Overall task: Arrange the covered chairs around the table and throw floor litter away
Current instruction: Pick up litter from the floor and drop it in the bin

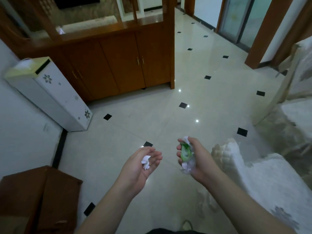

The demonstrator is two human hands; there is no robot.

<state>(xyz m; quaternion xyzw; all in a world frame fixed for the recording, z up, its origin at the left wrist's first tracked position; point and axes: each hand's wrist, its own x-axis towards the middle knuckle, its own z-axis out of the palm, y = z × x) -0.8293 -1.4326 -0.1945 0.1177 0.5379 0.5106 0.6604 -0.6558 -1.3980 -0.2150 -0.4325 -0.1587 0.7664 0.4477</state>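
Observation:
My left hand (141, 163) is palm up over the tiled floor, fingers loosely curled around a small crumpled white paper (146, 162) lying in the palm. My right hand (194, 157) grips a bundle of litter (185, 153): a green wrapper, crumpled white paper and clear plastic. Both hands hover close together at the lower middle. A covered chair (249, 173) draped in white cloth stands just right of my right arm. A second covered piece of furniture (297, 115) under clear plastic stands further right.
A white standing unit with flower marks (50, 95) leans by the left wall. A wooden cabinet partition (118, 68) lies ahead. A brown box (38, 198) sits at the lower left. The glossy tiled floor (194, 81) runs toward glass sliding doors (243, 19).

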